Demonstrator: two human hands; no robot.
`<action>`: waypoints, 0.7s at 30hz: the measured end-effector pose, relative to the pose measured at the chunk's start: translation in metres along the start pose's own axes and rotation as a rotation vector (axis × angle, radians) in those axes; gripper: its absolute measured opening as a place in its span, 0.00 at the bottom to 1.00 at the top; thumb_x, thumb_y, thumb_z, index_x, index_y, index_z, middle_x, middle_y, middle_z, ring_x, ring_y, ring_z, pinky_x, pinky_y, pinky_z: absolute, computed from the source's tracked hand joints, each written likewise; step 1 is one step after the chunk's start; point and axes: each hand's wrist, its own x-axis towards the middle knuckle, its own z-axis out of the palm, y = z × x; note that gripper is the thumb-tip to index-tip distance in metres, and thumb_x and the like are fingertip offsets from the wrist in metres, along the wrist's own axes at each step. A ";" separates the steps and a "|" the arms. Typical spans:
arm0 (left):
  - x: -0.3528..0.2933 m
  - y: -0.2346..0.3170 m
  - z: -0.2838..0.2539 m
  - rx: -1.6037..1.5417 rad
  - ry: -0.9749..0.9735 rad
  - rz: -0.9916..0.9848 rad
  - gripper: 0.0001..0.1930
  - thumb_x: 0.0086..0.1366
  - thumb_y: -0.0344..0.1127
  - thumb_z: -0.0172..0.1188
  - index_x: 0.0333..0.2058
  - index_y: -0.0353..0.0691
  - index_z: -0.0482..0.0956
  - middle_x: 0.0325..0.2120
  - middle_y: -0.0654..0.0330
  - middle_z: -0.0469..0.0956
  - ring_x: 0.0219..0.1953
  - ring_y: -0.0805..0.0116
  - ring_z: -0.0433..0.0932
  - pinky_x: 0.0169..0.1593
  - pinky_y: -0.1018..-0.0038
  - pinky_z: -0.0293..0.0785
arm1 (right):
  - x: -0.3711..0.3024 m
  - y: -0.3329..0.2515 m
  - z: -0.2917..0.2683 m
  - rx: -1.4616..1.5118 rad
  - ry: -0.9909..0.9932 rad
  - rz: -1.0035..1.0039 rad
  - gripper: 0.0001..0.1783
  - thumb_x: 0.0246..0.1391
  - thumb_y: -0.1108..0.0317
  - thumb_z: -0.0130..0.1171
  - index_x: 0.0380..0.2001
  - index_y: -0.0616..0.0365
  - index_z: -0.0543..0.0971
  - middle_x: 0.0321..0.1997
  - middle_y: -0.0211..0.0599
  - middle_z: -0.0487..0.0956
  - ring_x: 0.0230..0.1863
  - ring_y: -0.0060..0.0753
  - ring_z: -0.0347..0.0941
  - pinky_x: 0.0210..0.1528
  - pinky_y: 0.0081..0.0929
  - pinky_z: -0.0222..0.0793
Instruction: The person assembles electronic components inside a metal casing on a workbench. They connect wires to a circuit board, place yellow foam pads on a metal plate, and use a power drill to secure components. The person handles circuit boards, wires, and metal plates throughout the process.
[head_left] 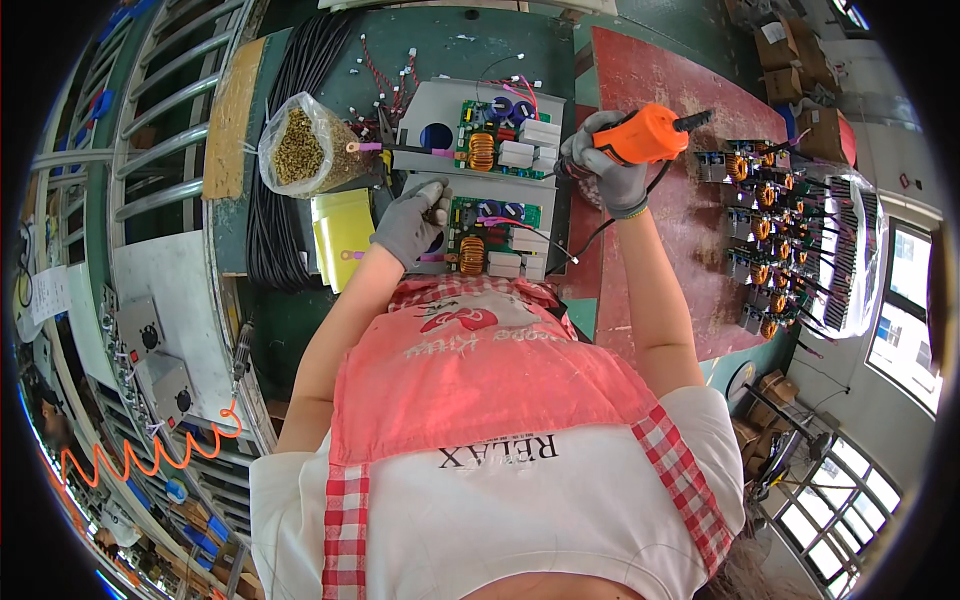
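Gripped in my right hand (612, 165) is an orange electric screwdriver (648, 134) with a black cord; its tip end is mostly hidden by my grey glove, at the right edge of the far circuit board (508, 140). My left hand (411, 222), also gloved, has its fingers curled together at the left edge of the near circuit board (515, 216); anything small in them cannot be made out. Both green boards carry copper coils and white blocks and sit on grey metal plates (425, 100). A purple-ended cable (415, 150) reaches the far board.
A plastic bag of small brass-coloured screws (298, 150) stands at the left, above yellow sheets (342, 235). Bundled black cables (285, 210) lie farther left. Small wired connectors (392, 80) and pliers lie behind. Several finished-looking boards (765, 230) line the red board (690, 290) at the right.
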 end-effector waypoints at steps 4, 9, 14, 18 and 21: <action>0.001 -0.001 -0.001 -0.071 0.028 -0.105 0.09 0.68 0.37 0.53 0.37 0.38 0.76 0.27 0.64 0.75 0.23 0.78 0.69 0.22 0.83 0.66 | 0.005 -0.004 0.006 0.036 0.056 -0.003 0.19 0.40 0.82 0.54 0.40 0.61 0.70 0.24 0.34 0.73 0.28 0.29 0.74 0.27 0.23 0.71; 0.001 -0.003 0.006 -0.127 -0.048 -0.200 0.11 0.68 0.42 0.52 0.35 0.40 0.73 0.22 0.68 0.70 0.20 0.80 0.66 0.19 0.85 0.61 | -0.011 -0.017 0.053 0.030 0.149 -0.072 0.23 0.40 0.83 0.52 0.44 0.61 0.67 0.25 0.35 0.74 0.31 0.31 0.74 0.33 0.29 0.72; 0.000 -0.005 0.013 -0.232 -0.054 -0.229 0.11 0.68 0.43 0.52 0.33 0.41 0.71 0.21 0.69 0.66 0.20 0.81 0.62 0.18 0.87 0.59 | -0.018 -0.044 0.109 0.335 0.001 -0.367 0.25 0.40 0.77 0.50 0.48 0.58 0.68 0.24 0.35 0.70 0.25 0.32 0.68 0.41 0.43 0.71; -0.004 -0.007 0.010 -0.440 -0.222 -0.219 0.10 0.69 0.41 0.50 0.36 0.39 0.71 0.23 0.68 0.66 0.19 0.82 0.60 0.19 0.88 0.58 | -0.015 -0.053 0.122 0.302 -0.069 -0.371 0.26 0.40 0.78 0.50 0.48 0.57 0.69 0.25 0.35 0.71 0.25 0.31 0.68 0.42 0.44 0.70; -0.006 -0.006 0.005 -0.531 -0.302 -0.218 0.10 0.70 0.40 0.50 0.37 0.39 0.71 0.24 0.67 0.66 0.20 0.82 0.60 0.19 0.88 0.58 | -0.009 -0.049 0.120 0.282 -0.113 -0.392 0.27 0.41 0.78 0.51 0.50 0.57 0.70 0.25 0.36 0.71 0.26 0.31 0.68 0.42 0.44 0.70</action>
